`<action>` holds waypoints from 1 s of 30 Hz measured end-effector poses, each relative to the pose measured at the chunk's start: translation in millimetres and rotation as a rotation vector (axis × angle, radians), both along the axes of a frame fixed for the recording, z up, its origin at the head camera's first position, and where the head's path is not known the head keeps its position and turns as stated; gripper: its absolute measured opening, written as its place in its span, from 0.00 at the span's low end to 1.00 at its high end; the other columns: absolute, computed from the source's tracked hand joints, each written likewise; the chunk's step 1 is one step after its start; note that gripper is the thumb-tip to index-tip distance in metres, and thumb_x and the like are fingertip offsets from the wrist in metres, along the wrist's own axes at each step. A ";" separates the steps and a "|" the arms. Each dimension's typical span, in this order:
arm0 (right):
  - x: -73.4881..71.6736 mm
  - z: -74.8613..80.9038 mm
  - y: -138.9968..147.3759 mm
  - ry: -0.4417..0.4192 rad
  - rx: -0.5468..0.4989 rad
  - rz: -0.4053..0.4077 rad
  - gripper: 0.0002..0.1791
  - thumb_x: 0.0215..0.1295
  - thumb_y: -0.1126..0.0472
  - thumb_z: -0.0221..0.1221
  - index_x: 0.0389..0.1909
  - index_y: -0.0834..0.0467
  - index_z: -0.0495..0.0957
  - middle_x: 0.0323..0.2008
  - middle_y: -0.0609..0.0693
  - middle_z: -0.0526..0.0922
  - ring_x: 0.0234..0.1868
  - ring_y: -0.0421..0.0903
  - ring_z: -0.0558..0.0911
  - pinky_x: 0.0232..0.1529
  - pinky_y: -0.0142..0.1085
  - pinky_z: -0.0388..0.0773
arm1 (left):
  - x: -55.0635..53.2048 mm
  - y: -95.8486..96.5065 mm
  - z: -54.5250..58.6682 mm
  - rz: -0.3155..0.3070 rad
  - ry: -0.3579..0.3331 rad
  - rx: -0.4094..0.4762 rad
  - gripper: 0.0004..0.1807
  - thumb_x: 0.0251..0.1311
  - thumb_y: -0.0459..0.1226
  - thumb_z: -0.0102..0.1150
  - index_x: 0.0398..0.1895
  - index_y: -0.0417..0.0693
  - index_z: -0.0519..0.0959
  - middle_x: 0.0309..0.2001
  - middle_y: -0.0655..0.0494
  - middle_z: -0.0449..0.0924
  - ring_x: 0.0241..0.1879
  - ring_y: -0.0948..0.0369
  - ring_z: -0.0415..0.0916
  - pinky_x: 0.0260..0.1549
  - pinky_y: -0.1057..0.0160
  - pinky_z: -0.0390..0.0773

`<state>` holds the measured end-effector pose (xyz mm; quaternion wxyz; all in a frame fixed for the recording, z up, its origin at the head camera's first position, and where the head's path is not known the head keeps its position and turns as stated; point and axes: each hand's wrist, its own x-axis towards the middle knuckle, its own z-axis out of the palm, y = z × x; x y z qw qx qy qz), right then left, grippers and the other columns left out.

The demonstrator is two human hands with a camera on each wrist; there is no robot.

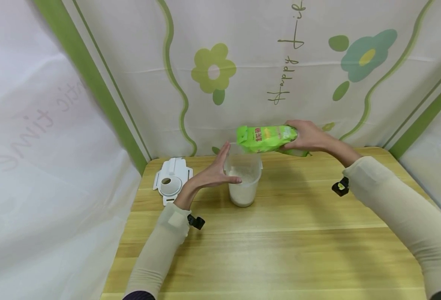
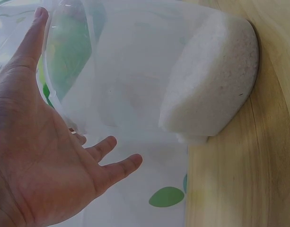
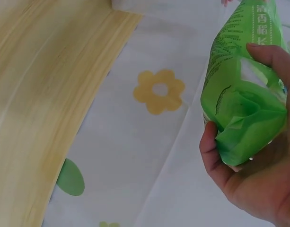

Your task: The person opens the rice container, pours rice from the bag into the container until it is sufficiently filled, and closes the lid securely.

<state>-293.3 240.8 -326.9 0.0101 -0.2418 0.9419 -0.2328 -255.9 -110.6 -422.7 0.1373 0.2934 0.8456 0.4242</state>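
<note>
A green rice bag (image 1: 267, 138) lies tilted on its side in the air, its left end over the mouth of a clear plastic container (image 1: 257, 171). My right hand (image 1: 305, 135) grips the bag by its rear end; in the right wrist view, fingers and thumb wrap around the crumpled green plastic. White rice (image 2: 215, 78) lies sloped in the bottom of the container, which stands on the table. My left hand (image 1: 214, 171) is at the container's near left side, thumb and fingers spread and fairly straight, with a fingertip right at the rim (image 2: 48, 71).
A white plastic lid-like piece (image 1: 179, 168) with a round raised opening lies at the back left of the wooden table (image 1: 272, 250). Behind the table's rear edge hangs a white curtain (image 1: 250, 83) printed with flowers; more curtain stands at both sides.
</note>
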 end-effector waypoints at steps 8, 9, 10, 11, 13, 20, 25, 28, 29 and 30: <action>-1.2 -3.8 13.7 -0.006 -0.001 -0.013 0.36 0.56 0.55 0.78 0.62 0.66 0.77 0.50 0.60 0.84 0.45 0.54 0.81 0.44 0.46 0.76 | 0.6 -0.3 -0.1 0.000 0.003 -0.003 0.86 0.37 0.85 0.62 0.86 0.56 0.23 0.85 0.62 0.15 0.85 0.52 0.23 0.81 0.39 0.40; -1.4 -4.5 15.5 -0.005 -0.003 -0.012 0.36 0.56 0.55 0.78 0.62 0.66 0.77 0.50 0.60 0.84 0.45 0.55 0.81 0.44 0.46 0.76 | 0.7 -0.3 -0.2 0.000 0.003 -0.002 0.86 0.37 0.85 0.62 0.86 0.56 0.23 0.85 0.62 0.15 0.85 0.52 0.22 0.81 0.39 0.40; -1.4 -5.3 17.3 -0.002 -0.003 -0.012 0.36 0.56 0.56 0.78 0.62 0.66 0.77 0.50 0.61 0.84 0.45 0.55 0.81 0.45 0.47 0.76 | 0.9 -0.3 -0.1 0.000 0.003 -0.002 0.86 0.36 0.85 0.62 0.86 0.56 0.23 0.85 0.62 0.14 0.85 0.52 0.22 0.81 0.39 0.40; -1.4 -5.9 19.3 0.000 -0.004 -0.011 0.35 0.56 0.56 0.78 0.62 0.66 0.77 0.50 0.61 0.84 0.45 0.55 0.81 0.45 0.47 0.76 | 1.0 -0.2 0.0 0.000 0.003 -0.001 0.86 0.36 0.85 0.62 0.86 0.56 0.23 0.85 0.62 0.14 0.85 0.53 0.22 0.81 0.39 0.40; -1.5 -7.4 23.6 0.005 0.000 -0.013 0.36 0.57 0.56 0.78 0.62 0.66 0.77 0.50 0.61 0.84 0.45 0.55 0.81 0.44 0.47 0.76 | 1.3 0.0 0.3 -0.001 0.005 -0.002 0.87 0.36 0.86 0.62 0.86 0.56 0.23 0.85 0.62 0.14 0.85 0.53 0.21 0.81 0.39 0.40; -1.4 -11.3 38.7 0.012 -0.003 -0.036 0.36 0.57 0.52 0.78 0.62 0.64 0.77 0.49 0.59 0.84 0.42 0.52 0.80 0.42 0.45 0.75 | 2.8 0.1 2.3 -0.004 0.002 0.008 0.87 0.36 0.86 0.61 0.86 0.54 0.23 0.86 0.58 0.15 0.85 0.52 0.21 0.81 0.38 0.40; -0.1 -13.2 47.6 0.007 -0.009 -0.044 0.35 0.58 0.52 0.78 0.62 0.64 0.78 0.47 0.59 0.84 0.39 0.51 0.78 0.40 0.44 0.74 | 1.7 0.3 1.3 -0.001 0.004 0.007 0.89 0.31 0.88 0.59 0.86 0.52 0.23 0.86 0.60 0.15 0.85 0.53 0.21 0.81 0.39 0.39; 0.7 -14.7 53.2 0.002 -0.013 -0.049 0.35 0.58 0.51 0.78 0.62 0.64 0.78 0.48 0.59 0.84 0.39 0.51 0.79 0.40 0.45 0.74 | 1.2 0.1 0.6 -0.001 0.005 0.008 0.90 0.31 0.89 0.58 0.86 0.52 0.24 0.86 0.60 0.15 0.85 0.53 0.21 0.81 0.39 0.40; 0.8 -15.4 55.4 0.001 -0.015 -0.050 0.35 0.58 0.51 0.78 0.62 0.64 0.77 0.48 0.59 0.84 0.40 0.51 0.79 0.40 0.45 0.74 | 1.2 0.1 0.7 -0.001 0.005 0.009 0.90 0.31 0.88 0.58 0.86 0.52 0.24 0.86 0.60 0.15 0.85 0.53 0.21 0.81 0.39 0.40; 0.9 -16.2 57.6 0.001 -0.015 -0.052 0.36 0.59 0.52 0.78 0.63 0.64 0.77 0.49 0.60 0.84 0.40 0.51 0.79 0.40 0.45 0.75 | 1.3 0.1 0.6 -0.002 0.005 0.014 0.89 0.31 0.88 0.59 0.86 0.52 0.24 0.86 0.60 0.15 0.85 0.53 0.21 0.81 0.39 0.39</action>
